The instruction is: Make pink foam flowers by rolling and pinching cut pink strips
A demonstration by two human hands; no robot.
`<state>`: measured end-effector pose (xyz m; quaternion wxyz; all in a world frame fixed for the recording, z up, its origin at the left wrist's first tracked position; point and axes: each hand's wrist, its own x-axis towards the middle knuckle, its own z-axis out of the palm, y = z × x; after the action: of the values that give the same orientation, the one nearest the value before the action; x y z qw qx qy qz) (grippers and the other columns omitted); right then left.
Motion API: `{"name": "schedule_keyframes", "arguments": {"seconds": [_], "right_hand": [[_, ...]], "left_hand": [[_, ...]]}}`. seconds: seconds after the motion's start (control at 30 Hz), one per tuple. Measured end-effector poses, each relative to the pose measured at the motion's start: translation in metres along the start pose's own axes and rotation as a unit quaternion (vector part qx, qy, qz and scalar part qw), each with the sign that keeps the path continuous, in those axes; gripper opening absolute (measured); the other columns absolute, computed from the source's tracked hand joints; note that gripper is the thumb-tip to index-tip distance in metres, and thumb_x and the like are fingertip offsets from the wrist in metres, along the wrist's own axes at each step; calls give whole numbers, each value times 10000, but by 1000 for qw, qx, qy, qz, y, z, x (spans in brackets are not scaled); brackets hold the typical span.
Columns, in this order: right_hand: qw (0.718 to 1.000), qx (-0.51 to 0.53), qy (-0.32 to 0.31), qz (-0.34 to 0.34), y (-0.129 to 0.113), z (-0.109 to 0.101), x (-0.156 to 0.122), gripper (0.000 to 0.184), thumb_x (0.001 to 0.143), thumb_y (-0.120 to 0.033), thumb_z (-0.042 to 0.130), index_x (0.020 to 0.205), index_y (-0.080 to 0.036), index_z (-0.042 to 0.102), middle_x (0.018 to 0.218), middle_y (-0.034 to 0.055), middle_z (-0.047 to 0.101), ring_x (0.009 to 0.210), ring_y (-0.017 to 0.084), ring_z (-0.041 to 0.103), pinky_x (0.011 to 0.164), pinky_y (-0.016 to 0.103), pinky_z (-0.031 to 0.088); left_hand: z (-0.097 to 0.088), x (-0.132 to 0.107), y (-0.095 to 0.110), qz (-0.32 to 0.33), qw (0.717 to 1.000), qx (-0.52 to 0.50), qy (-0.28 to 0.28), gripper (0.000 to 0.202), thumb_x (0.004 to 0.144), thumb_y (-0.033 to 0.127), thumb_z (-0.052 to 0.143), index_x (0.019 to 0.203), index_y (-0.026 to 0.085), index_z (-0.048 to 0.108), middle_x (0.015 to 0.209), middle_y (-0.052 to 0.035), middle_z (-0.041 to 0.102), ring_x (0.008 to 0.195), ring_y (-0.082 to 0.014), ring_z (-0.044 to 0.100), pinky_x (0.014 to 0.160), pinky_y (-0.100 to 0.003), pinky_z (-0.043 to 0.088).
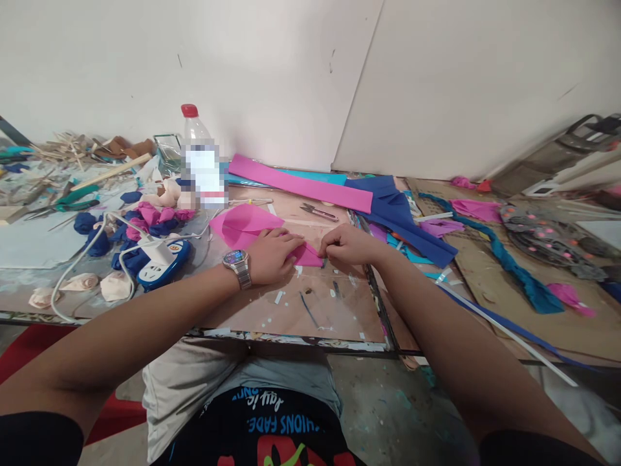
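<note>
On the table in front of me lies a folded pink sheet (247, 223), paper or thin cloth. My left hand (276, 252), with a watch (236, 259) on the wrist, rests on it, fingers stretched out and pressing it down. At the sheet's right end my right hand (347, 244) is closed, thumb and fingertips pinching its corner. Just behind the hands lie small thread snips (319, 212). Farther back, a long folded pink strip (301, 186) lies across blue and turquoise pieces. Part of the sheet is hidden under my left hand.
Left: a blue power strip (162, 264) with a white cable, bunched cloth pieces (99, 243), green-handled pliers (77, 197) and wood sticks. A bottle (191, 126) stands by the wall. Right: dark blue folded material (383, 200), a teal twisted strip (519, 272) and cardboard (485, 278).
</note>
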<state>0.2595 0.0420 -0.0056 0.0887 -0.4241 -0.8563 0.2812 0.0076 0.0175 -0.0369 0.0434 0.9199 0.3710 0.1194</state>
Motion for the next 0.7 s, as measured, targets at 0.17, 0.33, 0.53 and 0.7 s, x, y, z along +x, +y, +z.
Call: {"name": "schedule_keyframes", "arguments": {"seconds": [0.17,0.33,0.53,0.7], "right_hand": [[1000,-13,-2,0,2,-3,-1,292,708,-102,501,731,-185,780,726,7,766,689,165,668,662,246,492],[999,-9,34,-14,2,-3,-4,336,698,-112,567,970,-184,751,834,18,748,729,158,638,679,245,482],[999,-14,26,-39,3,0,-2,424,715,-116,578,1096,-176,753,876,33,738,760,156,641,685,243,498],[998,-7,39,-42,8,4,1,344,810,-203,611,1112,-207,776,966,48,783,835,175,692,758,275,542]], "left_hand": [[2,0,-1,3,1000,-1,4,525,917,292,479,1436,250,545,1507,-49,573,1335,-321,510,1078,-535,407],[2,0,-1,5,1000,-4,5,514,927,313,477,1432,257,553,1499,-50,581,1338,-314,513,1089,-522,398],[0,0,-1,7,1000,-9,-1,541,905,309,489,1440,249,544,1511,-51,569,1340,-315,513,1099,-521,390],[0,0,0,7,1000,-9,3,533,887,299,495,1412,244,567,1510,-38,571,1335,-318,514,1099,-530,392]]}}
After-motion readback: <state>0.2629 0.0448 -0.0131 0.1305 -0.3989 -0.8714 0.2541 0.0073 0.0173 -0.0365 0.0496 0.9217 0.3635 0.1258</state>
